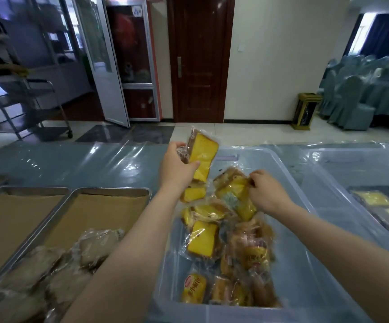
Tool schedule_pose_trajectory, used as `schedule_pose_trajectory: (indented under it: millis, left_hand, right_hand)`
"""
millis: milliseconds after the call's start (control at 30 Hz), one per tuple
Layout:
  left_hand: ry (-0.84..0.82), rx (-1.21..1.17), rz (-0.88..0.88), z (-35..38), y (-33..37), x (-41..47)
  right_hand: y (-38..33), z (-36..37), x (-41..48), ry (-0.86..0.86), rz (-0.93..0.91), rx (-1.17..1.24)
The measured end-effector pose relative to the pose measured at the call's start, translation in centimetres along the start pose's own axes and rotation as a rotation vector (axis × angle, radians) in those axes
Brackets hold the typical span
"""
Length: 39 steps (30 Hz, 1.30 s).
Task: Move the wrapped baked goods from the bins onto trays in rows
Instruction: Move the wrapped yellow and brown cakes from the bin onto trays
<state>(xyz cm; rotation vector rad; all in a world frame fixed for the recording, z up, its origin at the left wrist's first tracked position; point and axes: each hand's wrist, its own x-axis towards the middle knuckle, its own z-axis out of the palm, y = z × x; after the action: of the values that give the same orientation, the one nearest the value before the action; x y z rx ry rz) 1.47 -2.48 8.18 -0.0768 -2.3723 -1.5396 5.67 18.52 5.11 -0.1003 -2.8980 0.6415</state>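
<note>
Head view | left hand point(177, 167) gripping a wrapped cake slice point(204, 155), holding it over the bin point(254, 157) at its 11 o'clock corner | right hand point(267, 193) pinching a second packet point(235, 199) inside the bin | tray point(109, 191) sitting on the bench point(72, 159) at 8 o'clock, carrying pale wrapped pieces point(95, 245).

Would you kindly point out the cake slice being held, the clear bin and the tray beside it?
held cake slice point(204, 155): head view, yellow cut face.
clear plastic bin point(305, 257): head view, bare floor.
metal tray point(111, 190): head view, far rim.

Yellow cakes point(203, 240) (pale blue bin point(305, 229))
</note>
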Motion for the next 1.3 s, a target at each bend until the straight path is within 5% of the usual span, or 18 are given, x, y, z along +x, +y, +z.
schedule_pose_trajectory:
  millis: [267,600,800,1300]
  left_hand:
    - [0.025,-0.191,-0.042,-6.1,0.2,-1.8]
    - [0.222,-0.350,-0.101,-21.8,-6.8,-3.6]
    - [0.306,-0.394,-0.224,-34.0,-16.4,-3.9]
    - [0.453,-0.336,-0.662,-52.9,-39.8,-7.0]
  right_hand:
    - [-3.6,-1.9,-0.8,0.234,0.030,0.321]
    - [-19.6,2.3,-1.7,0.362,-0.253,0.474]
    - [-31.9,10.0,-2.1,0.267,-0.348,0.428]
    - [-50.4,34.2,-5.3,-0.160,-0.152,0.379]
